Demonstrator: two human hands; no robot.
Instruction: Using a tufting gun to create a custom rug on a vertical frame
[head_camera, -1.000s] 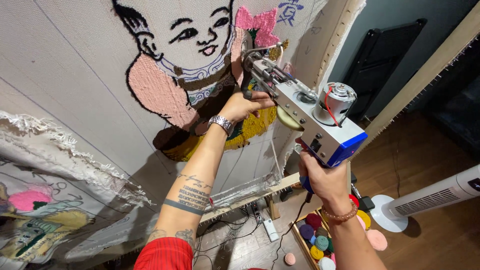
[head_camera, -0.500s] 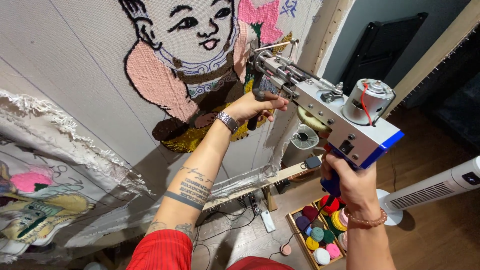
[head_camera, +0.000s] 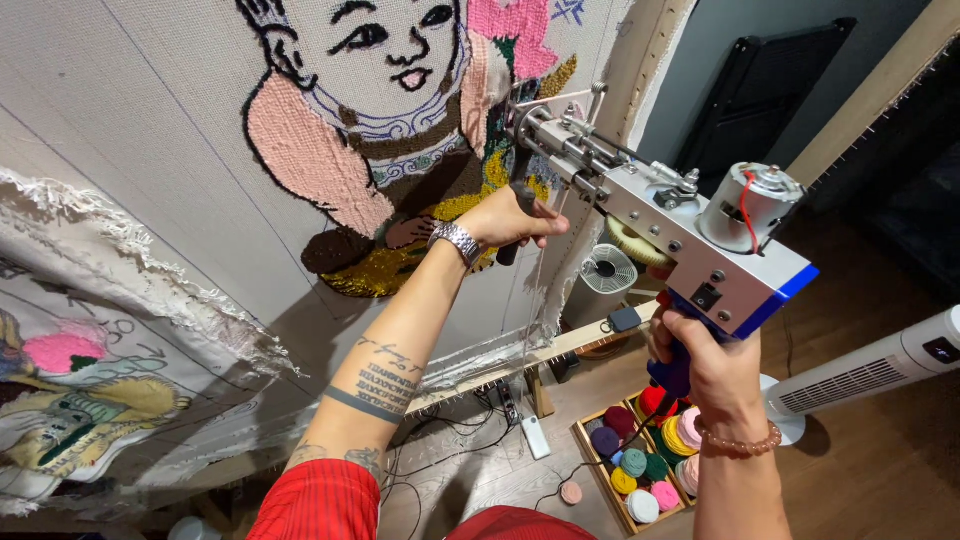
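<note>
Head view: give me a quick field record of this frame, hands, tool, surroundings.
left hand: gripping the black front handle of the tufting gun; silver watch on the wrist
right hand: wrapped around the gun's blue rear grip; bead bracelet on the wrist
tool: white and blue body, silver motor on top, nose against the cloth
cloth: stretched on a wooden frame, partly tufted figure in pink, brown and yellow
floor: wooden crate of yarn balls, power strip, white tower fan

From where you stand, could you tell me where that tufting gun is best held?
Take the tufting gun from underneath with both hands: right hand on the blue rear grip, left hand on the black front handle. Its motor sits on top, its needle faces the cloth.
</note>
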